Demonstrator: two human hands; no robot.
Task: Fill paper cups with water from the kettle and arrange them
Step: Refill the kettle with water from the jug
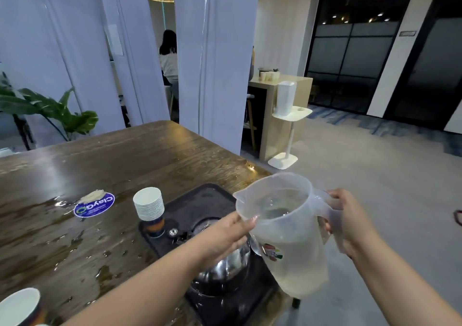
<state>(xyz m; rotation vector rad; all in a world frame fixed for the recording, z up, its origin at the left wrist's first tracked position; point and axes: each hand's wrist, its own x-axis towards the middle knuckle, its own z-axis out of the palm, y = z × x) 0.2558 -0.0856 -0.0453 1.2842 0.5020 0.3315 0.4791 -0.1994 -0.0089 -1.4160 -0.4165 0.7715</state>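
A translucent plastic pitcher (290, 228) with water in it is held up over the table's right edge. My right hand (350, 222) grips its handle. My left hand (225, 235) lies flat against the pitcher's side below the spout, fingers straight. Under my left hand a shiny steel kettle (225, 265) sits on a black tray (200, 205). A stack of paper cups (149, 204) stands upright at the tray's left corner. One single paper cup (18, 307) shows at the bottom left edge.
The wooden table (100, 165) is wet, with puddles and drops near a blue round sticker (94, 205). White pillars stand behind it. To the right lie open carpet floor, a white stand (287, 135) and a counter with cups. A person sits far behind.
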